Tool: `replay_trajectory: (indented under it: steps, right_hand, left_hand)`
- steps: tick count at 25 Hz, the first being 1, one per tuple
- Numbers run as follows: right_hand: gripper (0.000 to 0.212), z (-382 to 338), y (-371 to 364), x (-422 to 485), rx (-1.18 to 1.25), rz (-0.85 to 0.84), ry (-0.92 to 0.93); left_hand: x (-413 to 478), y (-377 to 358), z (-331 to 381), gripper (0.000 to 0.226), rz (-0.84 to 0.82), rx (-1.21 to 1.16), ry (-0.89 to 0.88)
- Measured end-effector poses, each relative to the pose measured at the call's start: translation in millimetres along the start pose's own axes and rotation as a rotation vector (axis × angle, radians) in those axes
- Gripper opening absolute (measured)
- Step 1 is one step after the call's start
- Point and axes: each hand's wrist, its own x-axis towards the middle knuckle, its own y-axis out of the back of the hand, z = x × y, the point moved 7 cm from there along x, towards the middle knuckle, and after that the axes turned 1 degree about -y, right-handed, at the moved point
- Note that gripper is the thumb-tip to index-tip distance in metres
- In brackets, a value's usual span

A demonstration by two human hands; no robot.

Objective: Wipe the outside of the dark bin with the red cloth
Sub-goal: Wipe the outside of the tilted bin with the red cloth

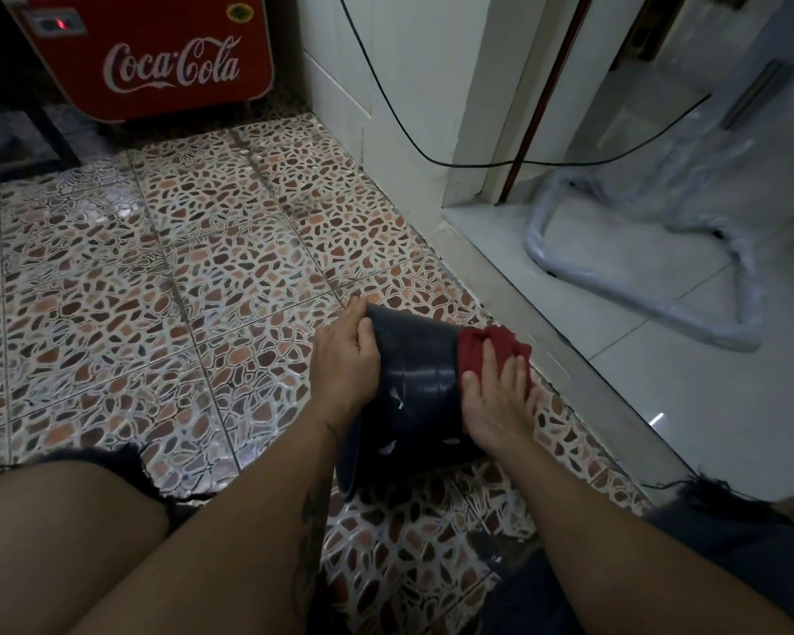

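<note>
The dark bin [413, 382] lies on its side on the patterned floor, its open rim toward me and its base pointing away. My left hand [344, 359] grips the bin's far left side near the base, thumb on top. My right hand [500, 401] lies flat on the bin's right side, fingers spread, pressing the red cloth [491, 348] against it. The cloth bunches out beyond my fingertips at the bin's far right edge. A few white scuffs show on the bin's wall.
A red Coca-Cola cooler [157, 57] stands at the back left. A white wall corner [386, 84] and a metal threshold [569, 359] run along the right, with pale tiles beyond. A black cable [432, 158] hangs there, near a plastic-wrapped metal frame [638, 268]. My knees frame the bottom.
</note>
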Motion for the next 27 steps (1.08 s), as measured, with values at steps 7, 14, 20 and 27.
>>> replay_trajectory:
  steps: [7, 14, 20, 27]
  right_hand:
    - [0.064, -89.3, -10.9, -31.7, -0.03, -0.03, 0.391]
    - [0.066, -4.9, 0.3, -14.7, -0.103, -0.007, 0.306]
    - [0.064, -18.6, 11.3, 6.5, -0.007, -0.062, 0.175]
    - [0.07, -106.8, -1.6, -45.0, -0.023, -0.084, 0.601]
  left_hand:
    - [15.3, 1.0, -5.4, 0.051, 0.0, 0.043, 0.044]
    - [4.6, 5.5, 13.0, 0.052, -0.089, 0.141, -0.056]
    - [-33.0, 17.4, 12.7, 0.061, -0.18, 0.248, -0.167]
    - [-2.7, 24.8, -1.2, 0.056, -0.306, 0.319, -0.153]
